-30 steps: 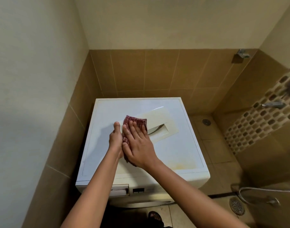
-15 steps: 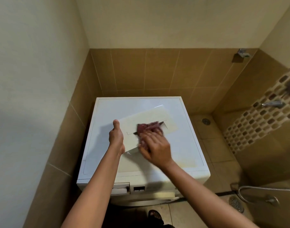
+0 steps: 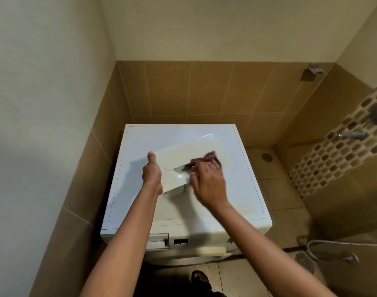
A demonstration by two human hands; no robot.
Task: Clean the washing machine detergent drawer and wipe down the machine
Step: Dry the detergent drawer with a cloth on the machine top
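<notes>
2 hands split the work: left hand (image 3: 151,172) clamps the drawer (image 3: 183,151) at 9 o'clock, steady on the washer (image 3: 236,202), so right hand (image 3: 208,183), clutching the cloth (image 3: 201,160), can scrub.

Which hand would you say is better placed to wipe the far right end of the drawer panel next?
The right hand: it holds the reddish cloth against the drawer panel, nearest that end. The left hand grips the drawer's opposite edge, steadying it.
</notes>
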